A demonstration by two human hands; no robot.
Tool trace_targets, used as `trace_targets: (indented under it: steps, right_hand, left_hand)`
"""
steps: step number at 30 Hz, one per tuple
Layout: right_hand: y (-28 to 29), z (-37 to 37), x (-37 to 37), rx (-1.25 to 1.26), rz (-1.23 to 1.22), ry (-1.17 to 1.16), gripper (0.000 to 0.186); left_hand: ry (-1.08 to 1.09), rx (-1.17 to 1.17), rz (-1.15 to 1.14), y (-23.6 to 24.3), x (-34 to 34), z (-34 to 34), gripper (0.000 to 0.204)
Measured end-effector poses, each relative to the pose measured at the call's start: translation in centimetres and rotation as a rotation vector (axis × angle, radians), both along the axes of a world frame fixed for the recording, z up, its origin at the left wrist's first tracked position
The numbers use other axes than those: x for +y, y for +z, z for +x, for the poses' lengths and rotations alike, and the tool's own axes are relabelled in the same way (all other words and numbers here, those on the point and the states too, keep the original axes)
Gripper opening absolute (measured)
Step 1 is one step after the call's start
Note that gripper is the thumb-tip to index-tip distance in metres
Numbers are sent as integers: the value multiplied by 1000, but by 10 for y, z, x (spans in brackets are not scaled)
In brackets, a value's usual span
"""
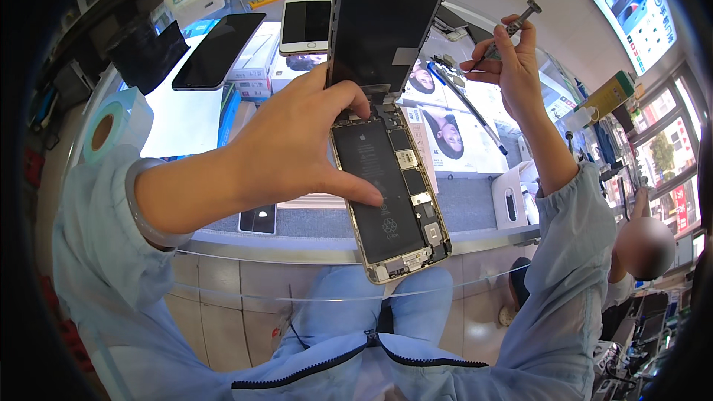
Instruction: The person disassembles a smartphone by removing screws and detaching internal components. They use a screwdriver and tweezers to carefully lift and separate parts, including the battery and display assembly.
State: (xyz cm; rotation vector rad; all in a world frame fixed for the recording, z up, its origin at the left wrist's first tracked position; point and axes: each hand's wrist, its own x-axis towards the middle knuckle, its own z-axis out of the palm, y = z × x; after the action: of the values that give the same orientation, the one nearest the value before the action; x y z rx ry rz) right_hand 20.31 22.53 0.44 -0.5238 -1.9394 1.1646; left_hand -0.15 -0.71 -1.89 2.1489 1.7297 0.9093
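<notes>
My left hand [278, 145] grips an opened smartphone [423, 212] above the front edge of the counter. The thumb presses on its black battery [371, 178], and the index finger bends at the top edge near the flex cables. The phone's display panel [382, 22] stands swung up from that top end, its dark inner side toward me. Up at the right, well apart from the phone, my right hand [516, 67] is closed around a small screwdriver [523, 18]. The screwdriver slants, its knobbed end up and its thin shaft pointing down to the left.
A large black phone [219, 52], a white-framed phone [305, 26] and a tissue box [194, 1] lie on the lit glass counter. A tape roll [111, 130] stands at the left. Beyond my phone are pens [468, 108] and printed boxes. Another person [645, 249] is at the right.
</notes>
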Motion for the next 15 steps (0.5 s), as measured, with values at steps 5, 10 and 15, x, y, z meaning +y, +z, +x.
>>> trace_targets:
  steps: [5, 10, 15]
  right_hand:
    - [1, 0, -2, -98, -31, -49, 27]
    - [6, 4, -6, -107, 65, 79, 22]
    - [4, 9, -44, -202, 356, 438, 12]
  left_hand:
    - [12, -8, -35, 1, 1, 1, 69]
    - [20, 2, -38, 1, 1, 0, 69]
    - [10, 20, 1, 0, 1, 1, 67]
